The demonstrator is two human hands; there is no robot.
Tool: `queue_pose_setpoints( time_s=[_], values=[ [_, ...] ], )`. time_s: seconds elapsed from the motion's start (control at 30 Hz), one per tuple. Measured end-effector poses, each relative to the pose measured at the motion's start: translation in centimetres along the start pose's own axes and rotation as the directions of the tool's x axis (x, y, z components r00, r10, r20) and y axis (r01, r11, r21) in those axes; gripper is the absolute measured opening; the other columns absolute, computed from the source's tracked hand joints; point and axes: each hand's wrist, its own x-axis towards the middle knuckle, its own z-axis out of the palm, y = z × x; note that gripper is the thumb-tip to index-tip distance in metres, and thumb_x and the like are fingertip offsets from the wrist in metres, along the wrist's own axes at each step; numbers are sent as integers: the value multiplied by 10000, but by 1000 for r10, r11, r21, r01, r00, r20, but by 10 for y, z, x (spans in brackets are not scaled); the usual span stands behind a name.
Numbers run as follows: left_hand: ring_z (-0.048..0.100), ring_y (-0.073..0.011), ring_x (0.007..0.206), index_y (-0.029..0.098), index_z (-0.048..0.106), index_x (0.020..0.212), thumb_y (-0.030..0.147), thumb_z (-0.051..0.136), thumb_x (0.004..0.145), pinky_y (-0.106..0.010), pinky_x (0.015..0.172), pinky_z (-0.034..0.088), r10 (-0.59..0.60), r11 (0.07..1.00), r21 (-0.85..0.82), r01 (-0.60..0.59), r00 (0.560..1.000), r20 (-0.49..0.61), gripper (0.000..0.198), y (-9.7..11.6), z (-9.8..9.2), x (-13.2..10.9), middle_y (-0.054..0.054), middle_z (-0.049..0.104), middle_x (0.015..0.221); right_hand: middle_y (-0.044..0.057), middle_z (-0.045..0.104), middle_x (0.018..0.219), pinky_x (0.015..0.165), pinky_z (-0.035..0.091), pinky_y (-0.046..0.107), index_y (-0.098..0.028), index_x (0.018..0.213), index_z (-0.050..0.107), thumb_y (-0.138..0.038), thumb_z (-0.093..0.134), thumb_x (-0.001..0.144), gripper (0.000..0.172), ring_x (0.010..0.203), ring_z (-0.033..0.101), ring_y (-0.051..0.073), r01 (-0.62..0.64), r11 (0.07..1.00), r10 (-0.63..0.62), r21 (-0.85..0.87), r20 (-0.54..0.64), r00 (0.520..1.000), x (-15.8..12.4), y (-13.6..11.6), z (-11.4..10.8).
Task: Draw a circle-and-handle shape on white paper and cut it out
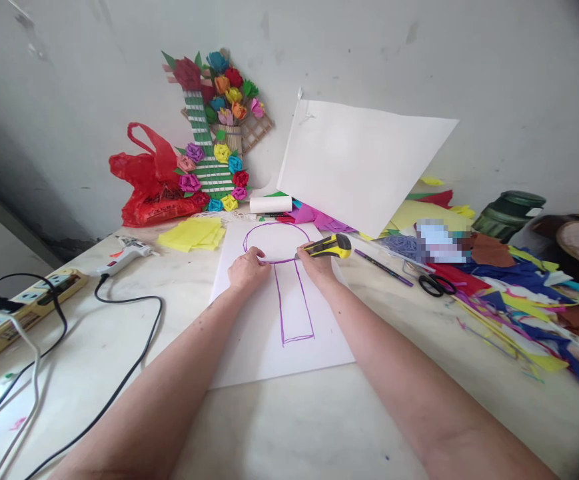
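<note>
A white board (249,347) lies on the table, with a purple oval and a long narrow shape below it drawn in outline. My right hand (318,265) grips a yellow and black utility knife (330,246), its tip at the oval's lower right edge, near the top of the narrow shape. On the oval's lower left edge rests my left hand (249,270), fingers on the board and nothing visible in them. Just right of the knife lies a dark purple marker pen (383,267).
Black scissors (436,285) and crepe paper scraps (519,300) lie to the right. At left are a glue gun (125,259), its cable and a power strip (24,303). Behind stand a red plastic bag (154,180), a paper-flower decoration (209,147) and a tilted white sheet (359,160).
</note>
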Motion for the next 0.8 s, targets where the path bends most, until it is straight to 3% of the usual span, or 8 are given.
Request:
queue_pose_setpoints(
  time_s=[0.43, 0.57, 0.8],
  values=[
    [614, -226, 948, 296, 555, 1000, 376, 504, 746, -340, 783, 447, 19, 1000, 18, -18, 1000, -13, 272, 0, 2, -1, -19, 692, 931, 6, 662, 761, 795, 478, 301, -213, 743, 585, -325, 544, 704, 126, 787, 630, 165, -2, 999, 2, 36, -2, 1000, 2, 2, 3],
    [616, -237, 942, 298, 543, 1018, 481, 511, 753, -351, 794, 447, 58, 996, 71, -56, 998, -22, 324, 1, 5, -2, -17, 694, 898, 6, 663, 774, 778, 483, 294, -217, 766, 581, -334, 531, 712, 138, 785, 631, 164, -8, 999, 8, 32, 10, 1000, 1, 1, 3],
    [618, -252, 943, 283, 523, 1063, 546, 504, 746, -360, 789, 452, 130, 980, 157, -125, 991, -20, 413, 1, 9, -2, -43, 688, 931, 8, 670, 795, 864, 459, 305, -214, 759, 586, -287, 540, 704, 102, 858, 632, 165, -31, 999, 31, 7, -5, 999, -1, -4, 2]
  ],
)
